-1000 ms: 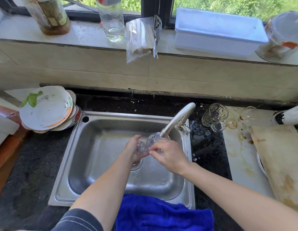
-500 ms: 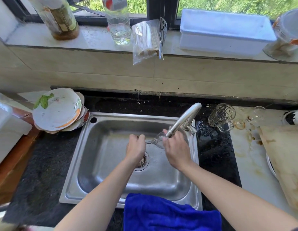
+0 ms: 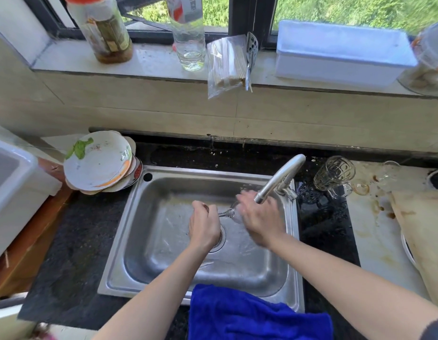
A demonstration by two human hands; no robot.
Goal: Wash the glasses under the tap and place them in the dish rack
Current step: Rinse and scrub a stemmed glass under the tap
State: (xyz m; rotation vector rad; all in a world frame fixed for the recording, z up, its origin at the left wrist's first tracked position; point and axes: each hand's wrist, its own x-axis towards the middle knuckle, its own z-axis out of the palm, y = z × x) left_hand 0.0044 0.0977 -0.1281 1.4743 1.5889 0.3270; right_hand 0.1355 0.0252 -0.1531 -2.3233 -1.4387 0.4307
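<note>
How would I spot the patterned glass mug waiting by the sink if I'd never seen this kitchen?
Find the steel sink and follow its tap to the dark counter on the right. The mug lies tilted there, near the pale board. Unlike the small plain glasses beside it, it is bigger, cut with a diamond pattern, and has a handle.

Both hands on a stemmed glass [image 3: 228,213] — under the tap [image 3: 276,180]
</note>
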